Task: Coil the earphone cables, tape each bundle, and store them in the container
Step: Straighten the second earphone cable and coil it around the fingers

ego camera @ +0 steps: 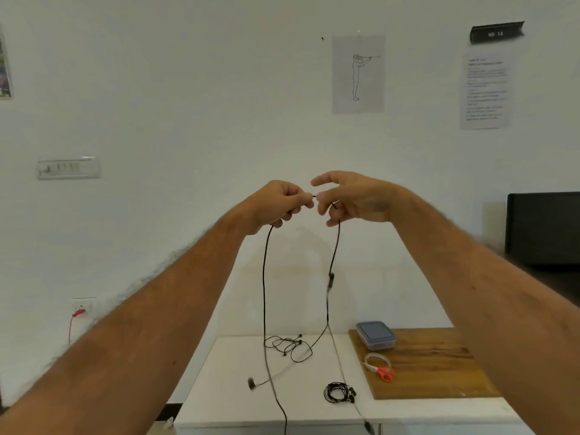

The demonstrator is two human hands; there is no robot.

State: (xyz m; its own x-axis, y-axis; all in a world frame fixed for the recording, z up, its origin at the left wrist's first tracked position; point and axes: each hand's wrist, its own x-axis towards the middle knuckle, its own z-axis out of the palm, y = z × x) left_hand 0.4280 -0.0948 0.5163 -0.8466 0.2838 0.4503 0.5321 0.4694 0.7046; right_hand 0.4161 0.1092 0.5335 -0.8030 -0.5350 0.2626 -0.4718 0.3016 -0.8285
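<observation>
I hold a black earphone cable (264, 277) up in front of the wall. My left hand (279, 202) pinches it in a closed fist. My right hand (348, 199) pinches it between thumb and forefinger, its other fingers spread. Two strands hang down from my hands to the white table (238, 403), one carrying an inline remote (330, 279). An earbud (251, 383) dangles blurred near the table. A second loose black earphone (292, 346) lies tangled at the table's back. A coiled black bundle (339, 392) rests nearer the front. A lidded clear container (375, 335) stands on a wooden board (439, 365).
Red-handled scissors (384, 373) and a roll of clear tape (376, 361) lie on the board beside the container. A black box (543, 227) stands at the right. A red plug (78, 313) sits in a wall socket at the lower left.
</observation>
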